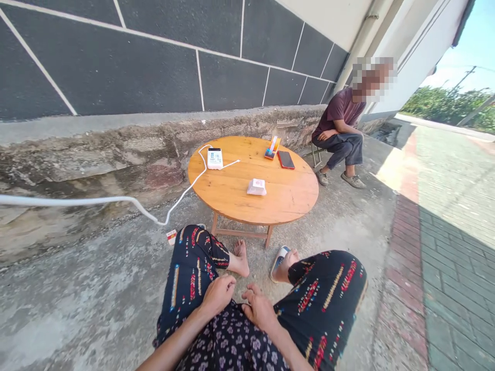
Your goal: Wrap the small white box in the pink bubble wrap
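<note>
My left hand (219, 296) rests on the inner side of my left thigh, its fingers curled loosely together and the fingertips turned out of sight. Nothing shows in it. Close by, my right hand (260, 306) lies over my lap with its fingers loosely bent and a little apart, holding nothing. A gap separates the two hands. Beyond my knees stands a round wooden table (232, 198). A small white box in clear wrapping (257, 187) sits near its middle. Farther back are a tape dispenser (272, 148), a phone with a red edge (286, 159) and a white power strip (215, 158).
A white cable (116, 200) hangs from the table's left side and runs off left. A small card or packet (171, 237) lies on the concrete by my left knee. Another person (340, 121) sits on a low stool at the right. A tiled wall (135, 67) runs behind.
</note>
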{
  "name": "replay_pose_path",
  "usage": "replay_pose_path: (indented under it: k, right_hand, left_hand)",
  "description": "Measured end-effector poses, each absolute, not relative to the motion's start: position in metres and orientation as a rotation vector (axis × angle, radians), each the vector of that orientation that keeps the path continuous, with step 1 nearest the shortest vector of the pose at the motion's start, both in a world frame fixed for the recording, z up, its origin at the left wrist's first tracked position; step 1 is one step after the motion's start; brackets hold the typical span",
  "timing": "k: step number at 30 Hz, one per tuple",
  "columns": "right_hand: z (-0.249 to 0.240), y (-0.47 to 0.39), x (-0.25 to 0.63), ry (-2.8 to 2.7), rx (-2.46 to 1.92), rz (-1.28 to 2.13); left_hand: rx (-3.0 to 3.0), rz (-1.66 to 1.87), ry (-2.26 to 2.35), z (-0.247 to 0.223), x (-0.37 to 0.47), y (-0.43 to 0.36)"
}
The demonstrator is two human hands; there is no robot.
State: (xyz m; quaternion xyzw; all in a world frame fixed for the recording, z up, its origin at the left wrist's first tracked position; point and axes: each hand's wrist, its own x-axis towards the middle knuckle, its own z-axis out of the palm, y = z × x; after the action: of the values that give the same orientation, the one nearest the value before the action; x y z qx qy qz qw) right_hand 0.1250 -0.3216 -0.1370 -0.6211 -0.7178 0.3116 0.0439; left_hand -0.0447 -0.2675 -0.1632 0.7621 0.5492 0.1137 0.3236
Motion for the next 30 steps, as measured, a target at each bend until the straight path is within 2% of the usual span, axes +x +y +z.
replay_pose_path:
  k: [9, 19, 23, 30]
  right_hand:
    - [-0.145, -0.323, 0.134, -2.159, -1.955, 0.908]
    - [-0.166, -0.309, 0.145, -2.088, -1.731, 1.043]
    - [-0.178, -0.307, 0.157, -2.021, -1.700, 1.098]
    - [-0.186, -0.309, 0.186, -1.840, -1.594, 1.160]
  left_hand:
    - [2.047, 0.237, 1.437, -0.163, -0.033, -0.267]
    - [2.183, 0.022, 1.356, -0.149, -0.015, -0.278]
    - [2.239, 0.237, 1.312, -0.103, 0.005, -0.261]
    - [2.241, 0.950, 1.357, -0.011, 0.038, -0.187]
